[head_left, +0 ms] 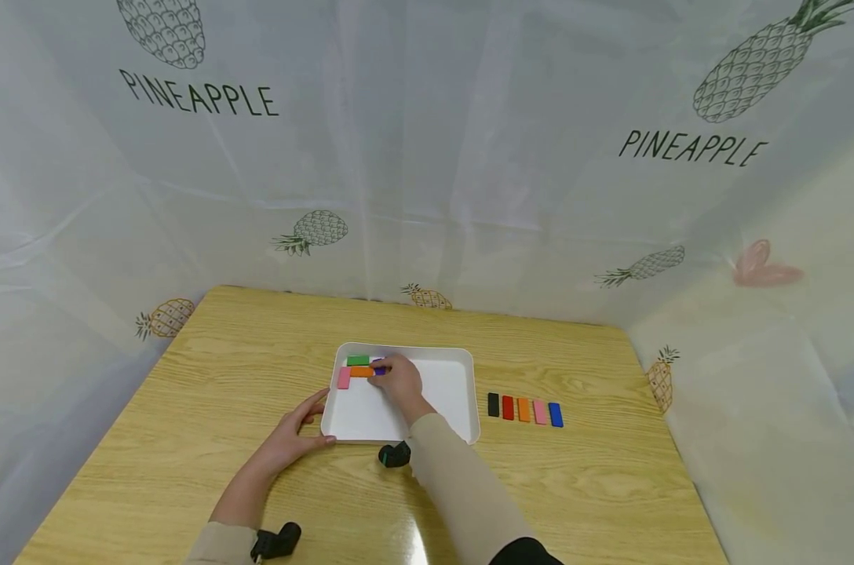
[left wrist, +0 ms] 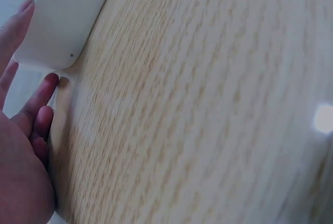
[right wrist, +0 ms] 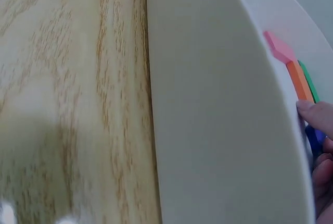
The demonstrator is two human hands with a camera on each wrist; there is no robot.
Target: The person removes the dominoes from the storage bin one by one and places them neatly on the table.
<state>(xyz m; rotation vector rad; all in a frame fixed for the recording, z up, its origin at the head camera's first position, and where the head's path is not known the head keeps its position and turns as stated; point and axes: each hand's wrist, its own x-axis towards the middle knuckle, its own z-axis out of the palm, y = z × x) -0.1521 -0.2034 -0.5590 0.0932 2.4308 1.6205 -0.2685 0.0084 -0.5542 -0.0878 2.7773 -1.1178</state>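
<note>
A white tray (head_left: pixel 434 400) lies on the table. Inside it, toward the far left, are a green block (head_left: pixel 358 360), an orange block (head_left: pixel 361 372) and a pink block (head_left: pixel 344 378), set close together. My right hand (head_left: pixel 401 382) reaches over the tray's near rim and pinches a purple block (head_left: pixel 381 372) at the orange block's right end. The fingers partly cover the purple block; in the right wrist view, the thumb (right wrist: pixel 317 113) touches the orange block. My left hand (head_left: pixel 289 439) rests at the tray's near left corner, thumb and fingers spread against its sides.
Right of the tray, a row on the wooden table (head_left: pixel 575 486) holds a black block (head_left: pixel 494 405), a red block (head_left: pixel 508 407), an orange one, a pink one and a blue block (head_left: pixel 556 414). A pineapple-print curtain (head_left: pixel 469 196) hangs behind the table.
</note>
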